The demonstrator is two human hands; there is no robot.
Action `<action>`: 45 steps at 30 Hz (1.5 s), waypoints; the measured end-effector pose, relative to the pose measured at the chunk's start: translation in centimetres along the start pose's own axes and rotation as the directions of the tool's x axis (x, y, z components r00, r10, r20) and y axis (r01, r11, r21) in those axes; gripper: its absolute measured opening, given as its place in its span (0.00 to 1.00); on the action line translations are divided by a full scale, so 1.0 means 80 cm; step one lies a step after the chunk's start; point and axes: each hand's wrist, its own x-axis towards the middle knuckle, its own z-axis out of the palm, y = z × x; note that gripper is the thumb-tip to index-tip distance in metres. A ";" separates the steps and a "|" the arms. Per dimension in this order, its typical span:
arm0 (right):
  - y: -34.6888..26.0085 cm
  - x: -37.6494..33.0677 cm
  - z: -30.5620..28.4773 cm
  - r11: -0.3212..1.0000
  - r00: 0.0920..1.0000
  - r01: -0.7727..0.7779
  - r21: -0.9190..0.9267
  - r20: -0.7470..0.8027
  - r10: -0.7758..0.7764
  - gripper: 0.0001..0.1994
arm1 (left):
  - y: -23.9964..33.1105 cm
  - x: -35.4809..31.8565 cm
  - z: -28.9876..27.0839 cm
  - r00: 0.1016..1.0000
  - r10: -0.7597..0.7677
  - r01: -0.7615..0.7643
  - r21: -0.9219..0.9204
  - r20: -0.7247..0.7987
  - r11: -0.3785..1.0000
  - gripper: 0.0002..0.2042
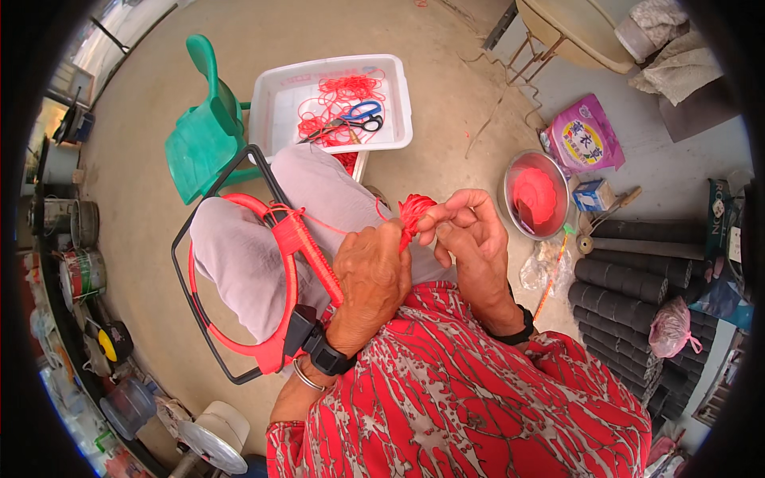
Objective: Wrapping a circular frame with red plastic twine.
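Observation:
A looped bundle of red cord point(415, 213) is between my two hands, above my lap. My left hand point(372, 269) is closed on its near left side. At its right edge, the fingertips of my right hand point(470, 235) pinch the red strands. Around my left knee rests a black metal frame point(177, 259) with a red ring point(288, 307) inside it. A bar wrapped in red cord point(307, 253) runs from the ring to beneath my left hand. One thin red strand point(327, 226) stretches from a knot on the wrapped bar toward my left hand.
Beyond my knees stands a white plastic tub point(398, 102) holding tangled red cord point(351, 86) and scissors point(362, 116). A green chair point(205, 147) is beside it. To the right are a metal basin point(510, 191), a purple bag point(586, 135) and stacked dark rolls point(621, 279).

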 end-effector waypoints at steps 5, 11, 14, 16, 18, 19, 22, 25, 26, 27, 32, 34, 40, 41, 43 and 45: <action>-0.001 0.001 0.007 0.998 0.999 0.044 -0.038 -0.020 -0.045 0.11 | -0.004 0.000 0.003 0.998 0.052 -0.052 -0.004 0.047 0.999 0.13; 0.017 -0.012 0.001 0.915 0.979 0.202 -0.350 0.057 -0.194 0.08 | -0.008 -0.006 0.007 0.960 -0.260 0.279 -0.320 0.102 0.905 0.10; 0.014 -0.015 -0.001 0.895 0.976 0.219 -0.388 0.070 -0.209 0.09 | -0.015 -0.008 0.017 0.866 -0.435 0.476 -0.673 0.247 0.566 0.10; 0.015 -0.016 -0.003 0.872 0.969 0.248 -0.421 0.113 -0.221 0.09 | -0.017 -0.008 0.019 0.856 -0.442 0.466 -0.772 0.269 0.433 0.11; 0.018 -0.014 -0.005 0.855 0.962 0.274 -0.440 0.112 -0.250 0.09 | -0.015 -0.004 0.017 0.808 -0.456 0.477 -0.869 0.374 0.132 0.14; 0.019 -0.013 -0.005 0.837 0.954 0.299 -0.458 0.117 -0.277 0.09 | -0.015 -0.002 0.015 0.808 -0.453 0.478 -0.868 0.376 0.133 0.14; 0.020 -0.010 -0.005 0.827 0.955 0.294 -0.479 0.111 -0.276 0.10 | -0.017 0.000 0.012 0.776 -0.432 0.509 -0.861 0.459 0.000 0.16; 0.020 -0.009 -0.005 0.806 0.951 0.306 -0.507 0.124 -0.284 0.10 | -0.020 0.000 0.012 0.741 -0.423 0.510 -0.847 0.521 -0.149 0.18; 0.020 -0.009 -0.005 0.806 0.951 0.305 -0.508 0.121 -0.284 0.10 | -0.020 0.001 0.013 0.736 -0.410 0.506 -0.840 0.538 -0.194 0.18; 0.020 -0.008 -0.005 0.786 0.945 0.320 -0.529 0.126 -0.301 0.11 | -0.021 0.002 0.014 0.731 -0.396 0.502 -0.831 0.555 -0.239 0.18; 0.021 -0.005 -0.012 0.749 0.922 0.370 -0.550 0.117 -0.370 0.10 | -0.029 0.000 0.017 0.691 -0.388 0.510 -0.792 0.610 -0.337 0.16; 0.020 -0.006 -0.019 0.752 0.932 0.351 -0.558 0.127 -0.341 0.09 | -0.033 0.002 0.015 0.682 -0.383 0.496 -0.779 0.623 -0.384 0.15; 0.022 -0.005 -0.028 0.768 0.913 0.332 -0.547 -0.020 -0.408 0.07 | -0.037 0.006 0.012 0.684 -0.376 0.438 -0.764 0.625 -0.473 0.14; 0.021 -0.004 -0.029 0.769 0.912 0.332 -0.546 -0.021 -0.409 0.07 | -0.044 0.001 0.015 0.715 -0.300 0.424 -0.733 0.632 -0.532 0.14; 0.016 -0.004 -0.030 0.789 0.935 0.278 -0.547 -0.034 -0.352 0.06 | -0.050 -0.005 0.020 0.743 -0.222 0.414 -0.694 0.631 -0.588 0.14; 0.010 -0.003 -0.027 0.827 0.960 0.199 -0.526 -0.065 -0.272 0.07 | -0.053 -0.007 0.024 0.781 -0.135 0.381 -0.636 0.610 -0.671 0.16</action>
